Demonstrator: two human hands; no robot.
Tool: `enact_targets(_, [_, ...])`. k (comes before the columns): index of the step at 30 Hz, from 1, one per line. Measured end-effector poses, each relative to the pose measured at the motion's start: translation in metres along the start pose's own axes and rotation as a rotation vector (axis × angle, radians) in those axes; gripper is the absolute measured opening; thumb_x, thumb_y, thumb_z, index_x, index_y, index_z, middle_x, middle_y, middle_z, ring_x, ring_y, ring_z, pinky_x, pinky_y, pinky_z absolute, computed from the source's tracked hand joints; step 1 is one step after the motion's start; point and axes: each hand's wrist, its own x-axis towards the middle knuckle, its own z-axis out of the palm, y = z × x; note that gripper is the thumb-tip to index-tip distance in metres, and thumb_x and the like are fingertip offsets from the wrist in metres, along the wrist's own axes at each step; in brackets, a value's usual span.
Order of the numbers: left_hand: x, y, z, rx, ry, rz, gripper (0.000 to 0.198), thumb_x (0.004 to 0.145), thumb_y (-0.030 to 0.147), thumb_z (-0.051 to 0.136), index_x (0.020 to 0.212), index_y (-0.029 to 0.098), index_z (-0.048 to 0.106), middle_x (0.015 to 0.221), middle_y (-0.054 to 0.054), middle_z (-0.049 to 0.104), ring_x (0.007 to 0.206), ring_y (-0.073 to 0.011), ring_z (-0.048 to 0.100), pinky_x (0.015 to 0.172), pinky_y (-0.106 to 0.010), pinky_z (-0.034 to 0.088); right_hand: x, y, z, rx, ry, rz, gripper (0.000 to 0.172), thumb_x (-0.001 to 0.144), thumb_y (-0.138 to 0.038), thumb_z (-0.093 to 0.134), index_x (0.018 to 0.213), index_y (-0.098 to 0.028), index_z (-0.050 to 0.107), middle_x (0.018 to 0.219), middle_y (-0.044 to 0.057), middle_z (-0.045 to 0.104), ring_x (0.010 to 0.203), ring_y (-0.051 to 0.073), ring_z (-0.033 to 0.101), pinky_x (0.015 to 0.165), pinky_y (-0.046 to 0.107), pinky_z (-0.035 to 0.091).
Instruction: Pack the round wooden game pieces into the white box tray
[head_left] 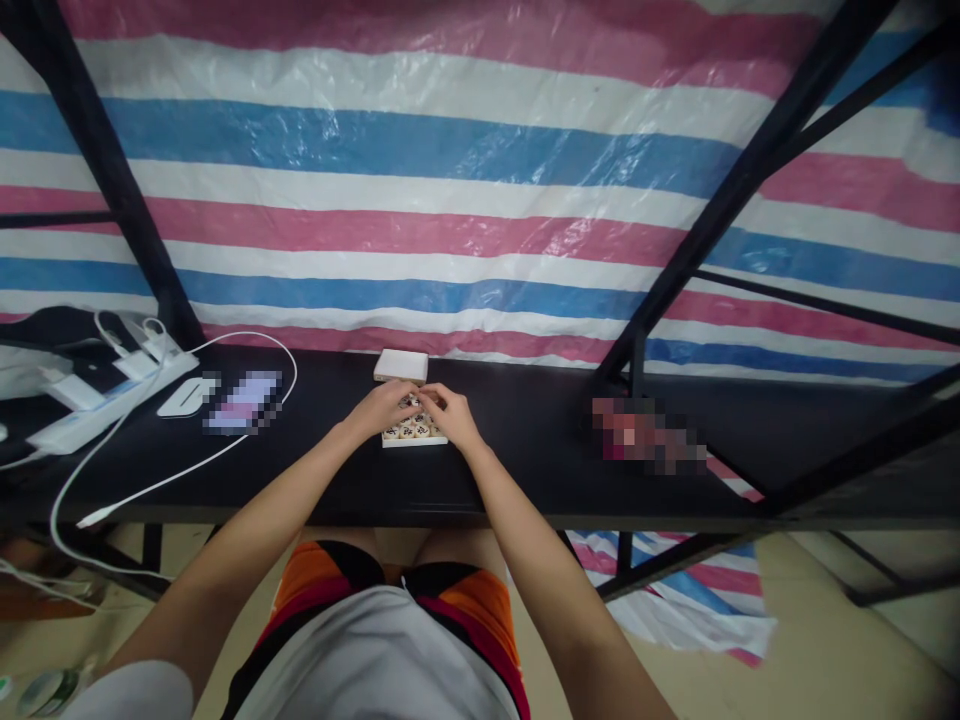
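Both my hands are over the shallow white tray, which sits on the black desk straight in front of me and holds xiangqi pieces. My left hand comes in from the tray's left and my right hand from its right, with my fingers curled in narrow over the back rows and the fingertips near each other. I cannot tell whether either hand pinches a piece, because my fingers cover that spot.

I judge the step in hand to be fingering or settling pieces inside the tray. The next move, I think, calls for a light fingertip grip and small shifts, since the discs look packed close and a careless push could tip a neighbour.

Counting: 1 tray; at least 4 pieces in its front row, with more behind that I cannot number. 1 white box lies just beyond my hands, towards the striped tarpaulin. To my left I count 1 power strip with at least 3 plugs, 1 white cable with a loose end and 1 blurred phone.
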Motion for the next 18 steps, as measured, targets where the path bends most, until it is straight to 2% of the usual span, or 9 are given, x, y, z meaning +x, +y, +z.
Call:
enact_targets(3, [0.001,-0.002,0.005,0.003,0.01,-0.002,0.025,0.084,0.031,0.061,0.105,0.017,0.059,0.098,-0.007,0.066,0.092,-0.0191,0.061,0.083,-0.03,0.047,0.0,0.004,0.0,0.003,-0.002,0.024,0.021,0.081,-0.036,0.056,0.091,-0.021,0.067,0.079,0.001,0.07,0.072,0.015,0.063,0.069,0.025,0.046])
enact_targets(6, [0.003,-0.009,0.002,0.018,0.017,-0.039,0.032,0.085,0.036,0.059,0.111,0.018,0.058,0.107,-0.008,0.065,0.102,-0.0219,0.058,0.091,-0.034,0.043,0.003,0.015,-0.003,-0.026,0.082,0.035,0.021,0.08,-0.038,0.058,0.089,-0.021,0.067,0.079,0.001,0.07,0.072,0.015,0.061,0.07,0.026,0.046])
enact_targets(8, [0.002,-0.019,-0.005,0.03,0.053,-0.151,0.032,0.087,0.04,0.053,0.109,0.018,0.06,0.108,-0.008,0.065,0.103,-0.0235,0.057,0.093,-0.037,0.041,0.005,0.023,-0.005,-0.04,0.175,0.077,0.023,0.079,-0.04,0.058,0.085,-0.02,0.066,0.078,0.001,0.069,0.07,0.015,0.06,0.07,0.026,0.045])
enact_targets(10, [-0.002,-0.035,-0.012,0.01,0.1,-0.315,0.034,0.092,0.041,0.042,0.106,0.017,0.062,0.103,-0.008,0.066,0.096,-0.0226,0.058,0.089,-0.035,0.043,0.007,0.029,-0.008,-0.037,0.223,0.136,0.023,0.077,-0.042,0.059,0.082,-0.02,0.065,0.077,0.001,0.069,0.069,0.015,0.06,0.071,0.026,0.045])
enact_targets(14, [-0.015,-0.069,-0.021,-0.073,0.141,-0.53,0.037,0.092,0.042,0.039,0.11,0.018,0.06,0.097,-0.005,0.066,0.088,-0.0189,0.059,0.083,-0.03,0.044,0.008,0.037,-0.008,-0.069,0.161,0.223,0.02,0.076,-0.04,0.061,0.078,-0.021,0.065,0.074,0.0,0.068,0.07,0.015,0.06,0.072,0.027,0.044])
enact_targets(16, [-0.018,-0.08,-0.018,-0.047,0.136,-0.559,0.035,0.091,0.04,0.04,0.108,0.018,0.061,0.095,-0.005,0.065,0.087,-0.0188,0.059,0.083,-0.03,0.044,0.009,0.039,-0.007,-0.1,0.131,0.244,0.019,0.076,-0.039,0.06,0.079,-0.021,0.065,0.074,0.0,0.067,0.07,0.015,0.059,0.071,0.027,0.043])
enact_targets(18, [-0.02,-0.085,-0.012,-0.005,0.066,-0.521,0.032,0.09,0.037,0.043,0.105,0.018,0.063,0.093,-0.006,0.064,0.088,-0.0197,0.059,0.084,-0.031,0.044,0.009,0.042,-0.007,-0.151,0.117,0.231,0.017,0.076,-0.037,0.06,0.076,-0.021,0.065,0.076,0.001,0.066,0.072,0.015,0.058,0.073,0.027,0.043])
